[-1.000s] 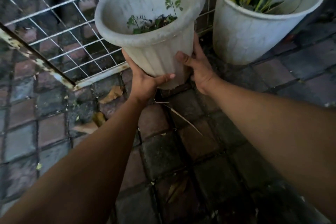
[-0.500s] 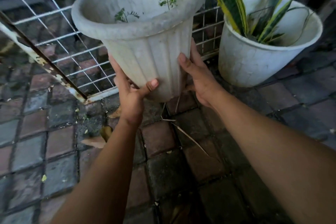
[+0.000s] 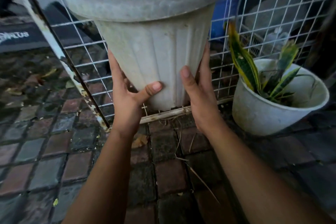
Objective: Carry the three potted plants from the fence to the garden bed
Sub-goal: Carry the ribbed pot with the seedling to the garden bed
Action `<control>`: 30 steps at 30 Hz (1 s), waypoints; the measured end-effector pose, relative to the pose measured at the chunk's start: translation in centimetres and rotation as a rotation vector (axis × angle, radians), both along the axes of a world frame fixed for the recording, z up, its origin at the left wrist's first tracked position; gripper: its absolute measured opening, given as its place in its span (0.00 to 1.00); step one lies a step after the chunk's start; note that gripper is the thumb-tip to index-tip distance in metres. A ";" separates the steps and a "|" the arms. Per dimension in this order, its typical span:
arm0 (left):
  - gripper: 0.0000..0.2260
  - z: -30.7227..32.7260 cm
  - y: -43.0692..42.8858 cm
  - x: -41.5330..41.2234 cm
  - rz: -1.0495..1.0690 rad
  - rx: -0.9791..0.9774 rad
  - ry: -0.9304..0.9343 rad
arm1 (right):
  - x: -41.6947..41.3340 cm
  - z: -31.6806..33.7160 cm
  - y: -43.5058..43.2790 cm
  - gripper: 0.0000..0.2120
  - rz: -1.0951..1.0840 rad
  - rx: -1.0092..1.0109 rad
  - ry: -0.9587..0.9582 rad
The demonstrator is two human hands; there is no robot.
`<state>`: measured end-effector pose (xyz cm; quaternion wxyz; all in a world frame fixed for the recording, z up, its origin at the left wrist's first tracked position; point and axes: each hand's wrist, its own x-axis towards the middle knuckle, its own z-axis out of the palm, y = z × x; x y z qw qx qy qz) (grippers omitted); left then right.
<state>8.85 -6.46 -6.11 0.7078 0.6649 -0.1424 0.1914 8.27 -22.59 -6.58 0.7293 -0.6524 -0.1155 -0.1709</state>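
A tall white ribbed pot (image 3: 154, 45) with a small green plant is up in the air in front of the wire fence (image 3: 254, 23). My left hand (image 3: 127, 96) grips its lower left side, thumb across the front. My right hand (image 3: 198, 92) presses on its lower right side. A second white pot (image 3: 263, 114) with striped yellow-green leaves stands on the paving at the right, by the fence. No third pot is in view.
Wet brick paving (image 3: 72, 160) with dry leaves and twigs spreads below. A rusty white fence post (image 3: 54, 45) slants down at the left. Behind the mesh are a blue object (image 3: 218, 18) and dark shapes.
The ribbed pot has risen from the paving to chest height in both hands. The view has tilted up, so the second pot now sits lower right.
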 end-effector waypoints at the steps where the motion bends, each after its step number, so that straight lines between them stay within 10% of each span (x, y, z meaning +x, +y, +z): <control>1: 0.56 0.7 0.3 0.0 0.000 -0.003 -0.014 | 0.2 0.5 0.1 0.56 0.013 -0.018 -0.022; 17: 0.56 11.4 2.4 0.0 0.166 0.069 -0.109 | 3.1 10.0 3.1 0.48 0.110 0.047 -0.138; 30: 0.62 48.2 15.1 -9.2 0.309 -0.037 0.134 | -2.3 47.9 13.4 0.42 0.371 0.009 0.156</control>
